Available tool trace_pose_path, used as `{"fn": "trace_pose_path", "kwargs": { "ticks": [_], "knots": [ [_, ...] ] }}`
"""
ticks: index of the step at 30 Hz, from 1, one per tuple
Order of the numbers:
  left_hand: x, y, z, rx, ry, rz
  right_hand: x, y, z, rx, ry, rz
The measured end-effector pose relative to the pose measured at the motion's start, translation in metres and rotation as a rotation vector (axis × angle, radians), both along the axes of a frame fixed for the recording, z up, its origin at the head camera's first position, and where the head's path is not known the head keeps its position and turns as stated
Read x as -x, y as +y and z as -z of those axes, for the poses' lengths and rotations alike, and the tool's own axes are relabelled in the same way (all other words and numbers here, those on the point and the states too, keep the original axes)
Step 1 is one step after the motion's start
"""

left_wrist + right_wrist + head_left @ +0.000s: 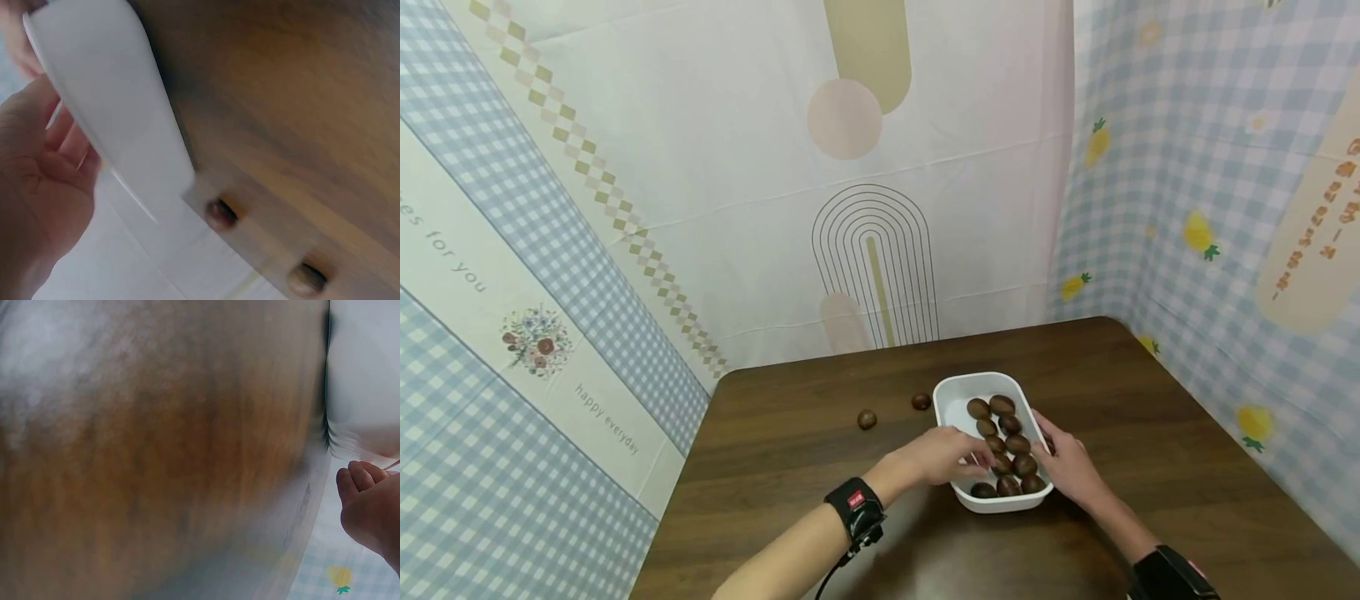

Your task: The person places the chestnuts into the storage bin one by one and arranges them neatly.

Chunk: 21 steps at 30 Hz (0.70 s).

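Observation:
A white rectangular box [953,406] with rounded corners holds several brown chestnuts [1017,444]. My left hand [946,455] reaches over the box's left rim, its loosely bent fingers down among the chestnuts. In the left wrist view the left hand [50,169] is beside the box wall [112,87], with some of its fingertips hidden behind the rim. My right hand [1070,464] holds the box at its right side, thumb near the rim. In the right wrist view the right hand's fingers [355,476] are curled beside the white box [365,375].
Two loose brown chestnuts lie on the wooden table [775,467] left of the box: one chestnut [921,401] near its wall, the other chestnut [867,418] farther left. A white printed cloth [737,167] hangs behind the table, with checked cloth [1210,167] on the right.

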State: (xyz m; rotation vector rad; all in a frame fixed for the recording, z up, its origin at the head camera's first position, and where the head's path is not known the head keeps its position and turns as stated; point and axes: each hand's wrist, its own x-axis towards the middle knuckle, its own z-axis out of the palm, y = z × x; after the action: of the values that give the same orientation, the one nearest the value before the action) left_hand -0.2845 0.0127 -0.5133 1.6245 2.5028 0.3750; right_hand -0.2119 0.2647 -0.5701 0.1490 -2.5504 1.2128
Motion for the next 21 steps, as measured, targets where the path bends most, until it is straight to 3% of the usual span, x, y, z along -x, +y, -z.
{"fn": "trace_pose_path", "kwargs": {
  "ticks": [3,6,11,16,21],
  "knots": [
    [0.012,-0.011,-0.007,-0.116,0.067,-0.044,-0.002,0.002,-0.001,0.004,-0.006,0.000],
    [0.026,-0.028,-0.013,-0.230,0.114,-0.131,-0.004,0.004,-0.002,0.007,-0.007,0.016],
    [0.047,-0.074,-0.010,-0.350,0.152,-0.356,0.000,-0.001,-0.001,0.010,0.006,0.027],
    [0.055,-0.116,0.005,-0.317,0.137,-0.604,0.004,-0.007,0.000,0.015,0.022,-0.007],
    [0.057,-0.127,0.015,-0.237,0.074,-0.684,-0.003,-0.003,0.000,0.019,0.031,0.025]
  ]
}}
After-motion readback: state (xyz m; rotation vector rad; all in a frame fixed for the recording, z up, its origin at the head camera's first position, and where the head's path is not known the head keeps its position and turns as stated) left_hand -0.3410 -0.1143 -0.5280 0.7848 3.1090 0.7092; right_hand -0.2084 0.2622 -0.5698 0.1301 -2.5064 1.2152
